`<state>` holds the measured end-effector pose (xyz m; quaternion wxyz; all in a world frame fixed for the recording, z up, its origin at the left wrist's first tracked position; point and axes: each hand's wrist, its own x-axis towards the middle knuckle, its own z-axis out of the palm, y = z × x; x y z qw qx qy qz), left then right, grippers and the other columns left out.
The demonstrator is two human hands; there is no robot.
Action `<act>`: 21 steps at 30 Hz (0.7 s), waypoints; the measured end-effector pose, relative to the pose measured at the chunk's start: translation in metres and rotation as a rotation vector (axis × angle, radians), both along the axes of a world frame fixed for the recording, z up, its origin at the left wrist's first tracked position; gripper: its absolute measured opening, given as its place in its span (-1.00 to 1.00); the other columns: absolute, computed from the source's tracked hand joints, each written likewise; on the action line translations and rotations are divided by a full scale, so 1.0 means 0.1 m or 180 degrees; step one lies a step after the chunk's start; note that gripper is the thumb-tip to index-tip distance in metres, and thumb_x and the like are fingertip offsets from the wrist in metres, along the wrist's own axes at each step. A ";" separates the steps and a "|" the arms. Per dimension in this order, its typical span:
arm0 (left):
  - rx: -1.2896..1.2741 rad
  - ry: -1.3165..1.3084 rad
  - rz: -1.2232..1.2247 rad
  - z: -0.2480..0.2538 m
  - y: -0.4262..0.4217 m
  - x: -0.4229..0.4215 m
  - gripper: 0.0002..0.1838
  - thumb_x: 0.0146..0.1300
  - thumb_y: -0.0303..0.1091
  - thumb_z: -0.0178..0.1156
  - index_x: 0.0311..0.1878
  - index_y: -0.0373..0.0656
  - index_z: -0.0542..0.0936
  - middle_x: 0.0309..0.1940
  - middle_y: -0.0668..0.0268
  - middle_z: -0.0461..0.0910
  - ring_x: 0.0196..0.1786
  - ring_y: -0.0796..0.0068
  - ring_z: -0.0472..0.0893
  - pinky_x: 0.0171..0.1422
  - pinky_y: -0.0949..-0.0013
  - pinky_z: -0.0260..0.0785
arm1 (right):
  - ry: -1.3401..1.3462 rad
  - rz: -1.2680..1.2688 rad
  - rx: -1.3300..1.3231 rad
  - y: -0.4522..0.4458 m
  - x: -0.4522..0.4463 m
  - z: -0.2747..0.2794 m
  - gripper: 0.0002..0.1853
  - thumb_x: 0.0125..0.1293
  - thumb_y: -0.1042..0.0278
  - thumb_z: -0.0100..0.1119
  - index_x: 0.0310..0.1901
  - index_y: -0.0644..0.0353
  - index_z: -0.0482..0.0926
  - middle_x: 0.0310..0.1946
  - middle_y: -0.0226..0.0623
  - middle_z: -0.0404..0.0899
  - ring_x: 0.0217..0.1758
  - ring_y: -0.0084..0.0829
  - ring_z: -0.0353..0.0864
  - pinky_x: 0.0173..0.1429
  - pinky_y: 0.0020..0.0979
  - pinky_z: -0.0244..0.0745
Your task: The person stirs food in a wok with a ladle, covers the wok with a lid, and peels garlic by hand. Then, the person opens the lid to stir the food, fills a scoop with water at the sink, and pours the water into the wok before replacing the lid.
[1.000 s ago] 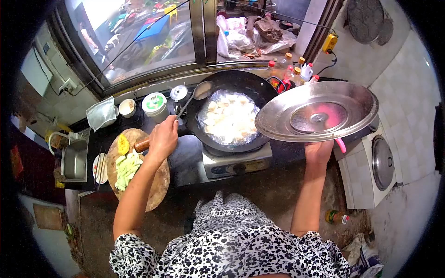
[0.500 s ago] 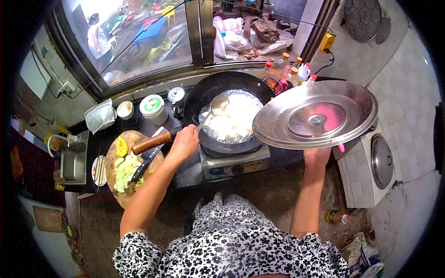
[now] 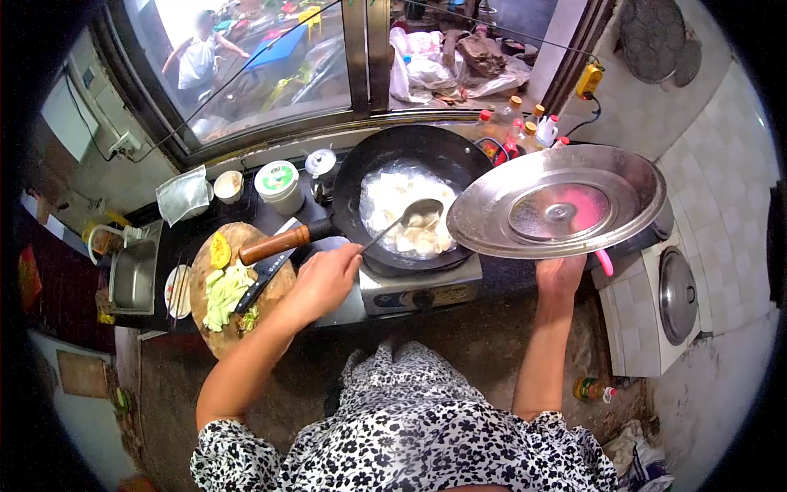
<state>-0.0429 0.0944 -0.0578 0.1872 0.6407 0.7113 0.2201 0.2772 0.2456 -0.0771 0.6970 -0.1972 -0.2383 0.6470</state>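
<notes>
Many pale pieces crowd together in the wok, glossy and wet-looking, whitest where the light strikes them; their edges blur into one another. The wok is black and wide, beyond the left hand and to its right, above a silvery stove. Its wooden handle points out past the left hand's far side. The ladle is dull grey metal with a thin stem, and its bowl sits among the pieces, ahead and to the right of the hand that holds it.

That left hand is closed around the stem's near end, back of the hand upward, the forearm slanting in from the lower left. Nearer the elbow, to the hand's left, a knife and green slices lie on the round board.

The right hand grips the lid from below its near rim — the fingers are hidden behind it, so how they wrap cannot be told. The forearm rises almost straight, and the lid — shiny, ringed, pink-tinged near its middle — tilts above the hand, just beside the wok.
</notes>
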 end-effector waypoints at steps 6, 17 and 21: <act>-0.0004 0.0892 -0.0036 0.56 -0.54 0.00 -0.72 0.34 -0.32 0.07 0.09 -0.09 0.52 -0.37 0.06 0.48 -0.32 -0.03 0.53 -0.24 0.02 0.35 | 0.0032 0.0001 -0.0046 0.06 -0.03 -0.06 -0.59 0.44 0.31 -0.01 0.21 0.39 0.33 0.15 -0.05 0.45 0.18 -0.23 0.48 0.31 -0.16 0.42; -0.0225 0.1611 -0.0224 0.63 -0.73 0.02 -0.64 0.25 -0.33 0.15 0.13 -0.04 0.53 -0.37 0.12 0.44 -0.42 0.05 0.54 -0.34 0.06 0.38 | 0.0007 0.0061 -0.0174 0.04 -0.12 -0.02 -0.58 0.46 0.31 -0.09 0.23 0.39 0.30 0.16 -0.06 0.44 0.18 -0.24 0.51 0.25 -0.18 0.52; -0.0147 0.1678 -0.0317 0.30 -0.40 0.14 -0.61 0.25 -0.35 0.13 0.16 -0.08 0.47 -0.36 0.08 0.45 -0.41 0.02 0.56 -0.37 0.02 0.37 | -0.0108 0.0017 -0.0170 0.03 -0.10 0.01 -0.58 0.45 0.30 -0.07 0.24 0.37 0.30 0.16 -0.07 0.44 0.17 -0.23 0.51 0.24 -0.18 0.52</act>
